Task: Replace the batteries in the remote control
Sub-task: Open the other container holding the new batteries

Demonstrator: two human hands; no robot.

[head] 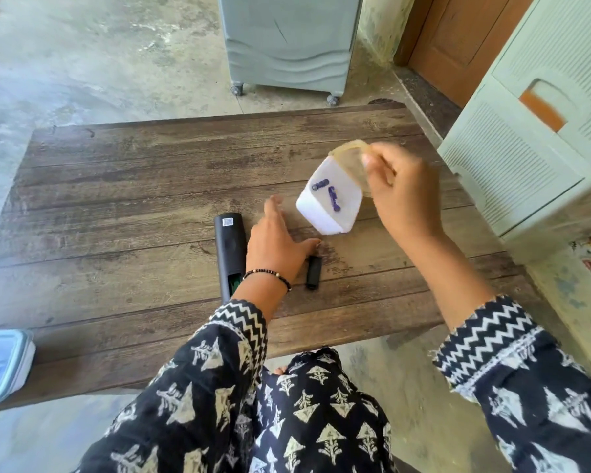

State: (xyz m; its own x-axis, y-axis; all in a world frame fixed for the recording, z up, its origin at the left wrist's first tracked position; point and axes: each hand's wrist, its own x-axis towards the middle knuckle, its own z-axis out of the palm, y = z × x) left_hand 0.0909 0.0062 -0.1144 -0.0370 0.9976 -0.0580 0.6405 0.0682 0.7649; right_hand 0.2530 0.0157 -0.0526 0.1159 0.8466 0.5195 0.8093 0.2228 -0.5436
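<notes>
A black remote control (231,245) lies face down on the wooden table (116,186), its battery compartment open near my wrist. The black battery cover (313,272) lies to its right. My left hand (273,240) hovers open over the table between remote and cover, fingers spread. My right hand (401,194) grips a translucent lid (350,158) above a white plastic box (328,203). Two purple batteries (326,192) lie inside the box. Whether the box rests on the table or hangs tilted from the lid is unclear.
A blue-lidded clear container (4,363) sits at the table's near left corner. A grey wheeled cooler (287,46) stands beyond the table on the concrete floor. A pale green drawer cabinet (533,131) stands close at the right, beside a wooden door (458,42).
</notes>
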